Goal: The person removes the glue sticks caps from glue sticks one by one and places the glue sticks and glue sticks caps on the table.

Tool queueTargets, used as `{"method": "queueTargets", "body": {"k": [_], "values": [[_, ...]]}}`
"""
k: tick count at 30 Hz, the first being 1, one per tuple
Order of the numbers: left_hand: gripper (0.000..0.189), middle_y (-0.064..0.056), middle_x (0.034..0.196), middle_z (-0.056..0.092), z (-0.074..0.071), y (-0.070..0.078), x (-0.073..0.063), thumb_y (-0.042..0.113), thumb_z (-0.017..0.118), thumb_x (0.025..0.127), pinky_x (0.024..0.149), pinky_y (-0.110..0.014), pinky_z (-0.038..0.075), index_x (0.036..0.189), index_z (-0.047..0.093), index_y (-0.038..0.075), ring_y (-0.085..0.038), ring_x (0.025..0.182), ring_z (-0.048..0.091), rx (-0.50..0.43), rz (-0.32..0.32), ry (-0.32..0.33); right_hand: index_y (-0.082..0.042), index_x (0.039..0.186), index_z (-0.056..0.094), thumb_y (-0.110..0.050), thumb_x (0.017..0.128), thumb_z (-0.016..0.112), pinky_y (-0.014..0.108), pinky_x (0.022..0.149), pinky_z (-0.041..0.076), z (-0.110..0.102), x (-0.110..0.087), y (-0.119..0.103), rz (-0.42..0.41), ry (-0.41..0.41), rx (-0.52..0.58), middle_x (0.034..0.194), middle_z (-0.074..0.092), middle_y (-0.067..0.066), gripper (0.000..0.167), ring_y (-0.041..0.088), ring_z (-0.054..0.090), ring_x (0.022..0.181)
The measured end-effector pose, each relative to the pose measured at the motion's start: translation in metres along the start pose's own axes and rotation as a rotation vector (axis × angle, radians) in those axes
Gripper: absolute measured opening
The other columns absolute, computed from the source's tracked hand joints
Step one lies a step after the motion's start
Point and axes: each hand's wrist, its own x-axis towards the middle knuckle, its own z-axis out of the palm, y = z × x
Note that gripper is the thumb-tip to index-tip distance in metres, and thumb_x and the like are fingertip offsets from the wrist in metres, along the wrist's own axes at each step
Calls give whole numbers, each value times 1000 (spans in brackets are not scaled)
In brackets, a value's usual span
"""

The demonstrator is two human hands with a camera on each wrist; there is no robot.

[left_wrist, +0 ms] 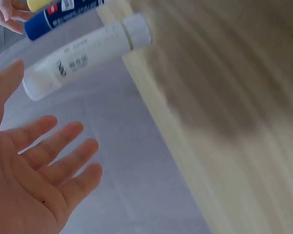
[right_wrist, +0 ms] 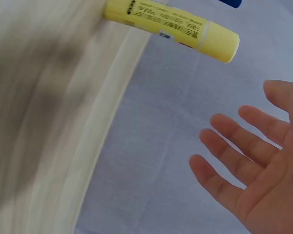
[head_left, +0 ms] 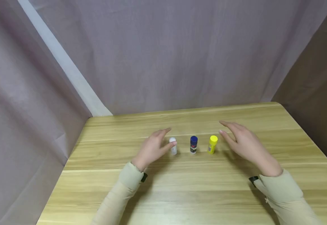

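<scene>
Three glue sticks stand upright in a row on the wooden table. At the left is a white glue stick, its upper part overlapped by the left thumb in the head view. The dark blue glue stick is in the middle, and the yellow glue stick at the right. My left hand is beside the white one, thumb and fingers spread, holding nothing. To the right of the yellow one hovers my right hand, also spread and without anything in its grasp. Both palms show in the wrist views, apart from the sticks.
The wooden table reaches back to a grey-mauve curtain. A white strip runs down the curtain at the left. Darker brown cloth hangs along the right side.
</scene>
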Motion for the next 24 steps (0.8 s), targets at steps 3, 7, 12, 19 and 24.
{"method": "queueTargets", "body": {"k": [3,7,12,19,24], "values": [[69,-10,144,56,4,0,-2,49,67,95,107,-43,44,149,48,10,-27,131,54,-101,-4,-50,-3,143,53,-31,106,55,63,99,42,2,-11,2,15,-9,-2,135,59,23,47,46,55,123],[63,-2,134,63,11,-1,-5,44,69,95,107,-42,43,145,52,8,-20,126,56,-256,-13,-116,-3,142,54,-32,106,54,63,93,46,6,-26,3,15,-22,6,128,64,22,46,45,60,115],[50,3,115,67,20,1,-8,28,73,95,103,-44,45,136,57,4,-17,112,61,-454,-36,-163,-3,143,52,-32,107,52,63,87,49,9,-39,5,36,-80,73,121,68,20,47,44,64,108],[20,4,104,69,35,6,-20,19,72,95,98,-30,49,110,66,7,-10,106,64,-493,19,-247,-5,128,63,-30,104,58,51,77,56,15,-55,5,43,-83,67,112,72,12,35,33,69,99],[13,11,97,68,42,11,-35,21,72,96,89,-21,51,104,69,11,-1,94,63,-479,64,-315,-7,117,71,-28,103,61,45,73,58,21,-66,4,27,-123,55,106,74,6,27,24,71,91]]}}
